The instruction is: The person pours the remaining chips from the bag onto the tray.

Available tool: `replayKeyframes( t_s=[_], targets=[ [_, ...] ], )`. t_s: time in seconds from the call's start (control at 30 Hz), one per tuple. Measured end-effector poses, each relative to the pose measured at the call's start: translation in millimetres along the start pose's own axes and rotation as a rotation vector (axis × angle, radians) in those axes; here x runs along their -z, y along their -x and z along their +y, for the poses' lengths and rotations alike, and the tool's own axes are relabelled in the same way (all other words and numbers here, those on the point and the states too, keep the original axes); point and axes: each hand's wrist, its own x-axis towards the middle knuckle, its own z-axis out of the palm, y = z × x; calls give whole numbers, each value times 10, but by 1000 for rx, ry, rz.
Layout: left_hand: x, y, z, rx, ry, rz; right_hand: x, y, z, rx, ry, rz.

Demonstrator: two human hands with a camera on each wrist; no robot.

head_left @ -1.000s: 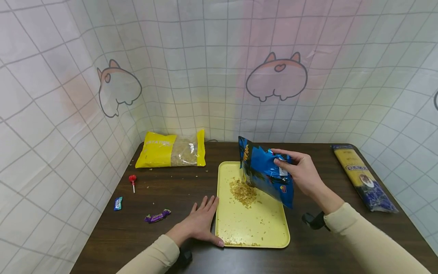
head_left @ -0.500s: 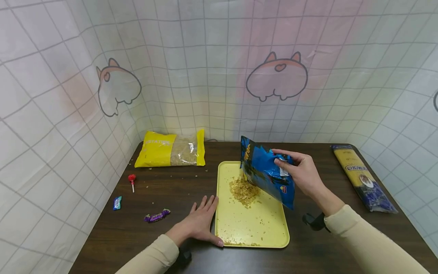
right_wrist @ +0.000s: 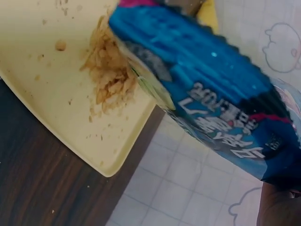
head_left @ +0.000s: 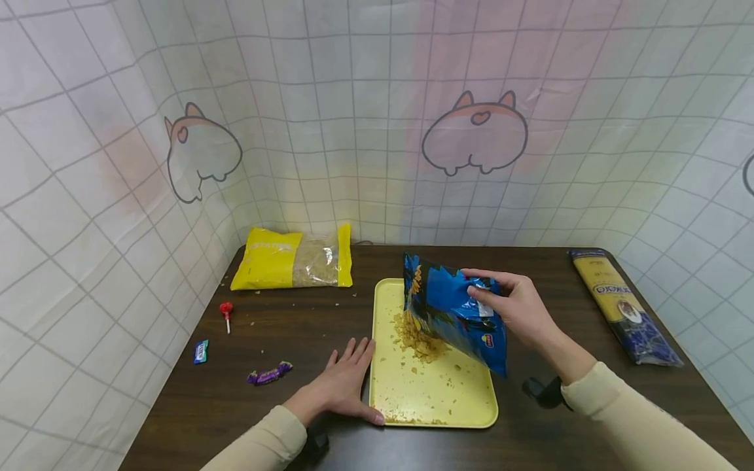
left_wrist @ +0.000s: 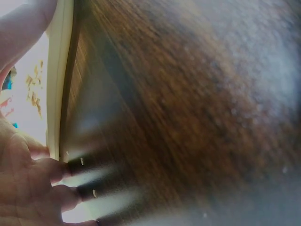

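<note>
A blue snack bag [head_left: 453, 317] is tilted over the pale yellow tray [head_left: 436, 396], its lower left end close to a heap of broken golden chips [head_left: 415, 340]. My right hand [head_left: 521, 307] pinches the bag's upper back side between thumb and fingers. In the right wrist view, the bag [right_wrist: 197, 89] slants down toward the crumbs, and its mouth is partly hidden. With fingers spread, my left hand [head_left: 344, 383] lies along the tray's left edge, thumb at the near corner. The left wrist view has the tray's rim [left_wrist: 60, 70] beside that hand's thumb.
A yellow bag [head_left: 294, 258] with a transparent part lies at the back left. Left of the tray are a red lollipop [head_left: 226, 311], a small blue packet [head_left: 201, 352] and a purple wrapped candy [head_left: 269, 374]. A long yellow-and-blue package [head_left: 624, 307] lies at the right.
My right hand has lowered the bag and shifted it slightly left. More chip pieces lie scattered around the heap. My left hand has stayed at the tray's edge.
</note>
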Motion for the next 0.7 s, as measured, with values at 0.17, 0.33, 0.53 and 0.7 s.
replayKeyframes(
  t_s=[0.17, 0.33, 0.53, 0.7],
  targets=[
    [-2, 3, 3, 1, 2, 4, -25, 42, -4, 9, 21, -13],
    [0, 2, 8, 5, 8, -7, -39, 109, -35, -2, 33, -21],
    [8, -1, 10, 7, 4, -10, -58, 170, -58, -13, 49, -34],
    [14, -2, 17, 10, 3, -14, -53, 194, -70, -11, 80, -54]
  ],
)
